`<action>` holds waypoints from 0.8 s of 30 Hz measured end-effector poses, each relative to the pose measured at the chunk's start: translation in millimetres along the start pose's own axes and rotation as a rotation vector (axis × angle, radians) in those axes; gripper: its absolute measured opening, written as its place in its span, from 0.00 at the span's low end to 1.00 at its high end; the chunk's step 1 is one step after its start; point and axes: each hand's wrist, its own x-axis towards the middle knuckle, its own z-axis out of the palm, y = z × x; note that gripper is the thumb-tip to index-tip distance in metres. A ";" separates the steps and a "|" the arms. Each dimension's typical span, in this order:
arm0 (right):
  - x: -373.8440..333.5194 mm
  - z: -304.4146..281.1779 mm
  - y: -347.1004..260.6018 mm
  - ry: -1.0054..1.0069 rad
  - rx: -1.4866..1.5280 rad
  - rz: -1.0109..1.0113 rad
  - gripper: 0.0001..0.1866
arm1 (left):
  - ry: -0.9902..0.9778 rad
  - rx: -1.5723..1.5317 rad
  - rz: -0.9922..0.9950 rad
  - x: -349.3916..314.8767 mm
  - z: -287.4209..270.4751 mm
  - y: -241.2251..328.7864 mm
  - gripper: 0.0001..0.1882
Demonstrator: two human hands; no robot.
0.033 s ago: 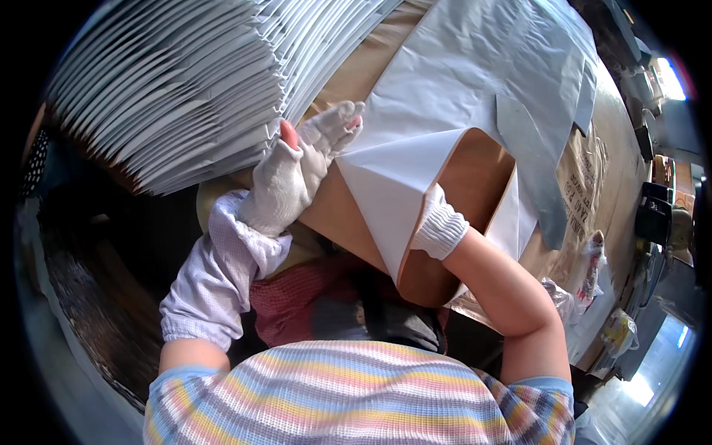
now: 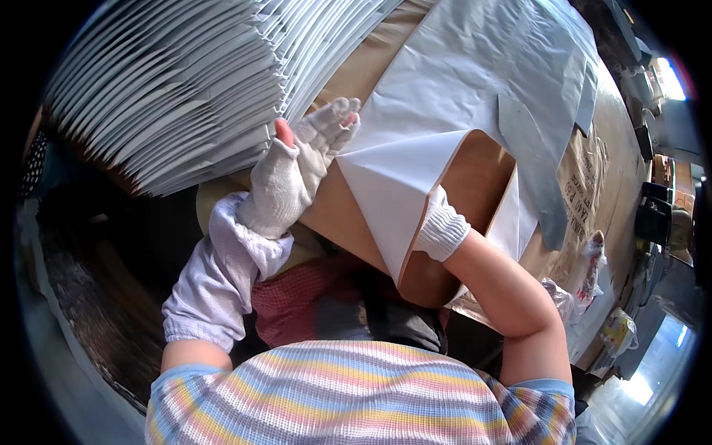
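A large paper bag (image 2: pixel 393 182), white outside and brown inside, lies on the work surface with its wide mouth held toward me. My right hand (image 2: pixel 443 228) reaches into that mouth in a white knitted glove. Only the cuff and wrist show; the bag's wall hides the fingers. Left of the bag, my left hand (image 2: pixel 295 169) is raised with its fingers stretched out and thumb apart, holding nothing. Its white glove leaves the thumb tip and some fingertips bare. The fingers are near the bag's far left corner; whether they touch it I cannot tell.
A big overlapping stack of white folded paper pieces (image 2: pixel 178 89) fills the far left. Beyond the bag lie white sheets (image 2: pixel 452 70) and a grey strip (image 2: pixel 532 159). Printed brown paper (image 2: pixel 586 174) and crumpled clear plastic (image 2: pixel 592 271) lie on the right.
My left hand has shifted very slightly to the left, its fingers spread a bit more. The right hand and the bag have barely moved.
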 end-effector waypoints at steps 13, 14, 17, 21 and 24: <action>9.4 4.0 -46.1 0.116 -0.437 -0.061 0.26 | -0.455 1.321 0.442 6.8 14.0 -0.5 0.30; 8.8 0.9 -49.6 0.125 -0.512 -0.110 0.25 | -0.463 1.316 0.453 9.2 15.5 -0.3 0.30; 0.5 -13.9 -73.4 0.100 -0.773 -0.063 0.24 | -0.512 1.370 0.426 10.3 16.6 0.9 0.34; -35.8 -55.2 -118.7 0.217 -0.936 0.247 0.27 | -0.545 1.680 0.355 5.7 20.4 -1.2 0.37; -42.1 -70.2 -93.8 0.773 -0.767 0.059 0.24 | -0.537 1.788 0.401 4.9 27.2 -8.1 0.40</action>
